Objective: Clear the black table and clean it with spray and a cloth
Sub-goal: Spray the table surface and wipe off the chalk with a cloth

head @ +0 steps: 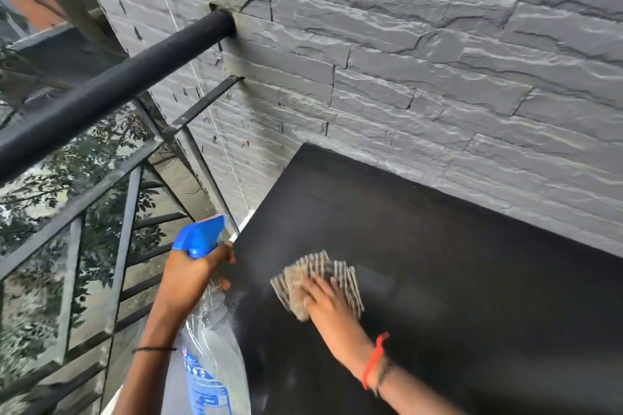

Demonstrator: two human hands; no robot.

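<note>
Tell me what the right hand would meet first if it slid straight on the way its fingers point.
Nothing on the black table: the right hand, flat on the cloth, has bare tabletop ahead up to its left edge. The spray bottle in the left hand seems off that line.

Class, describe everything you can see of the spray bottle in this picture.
The spray bottle has a clear plastic body, a blue-and-white label low down and a blue trigger head. The left hand grips its neck, holding it roughly upright beside the left edge of the black table, not resting on it.
</note>
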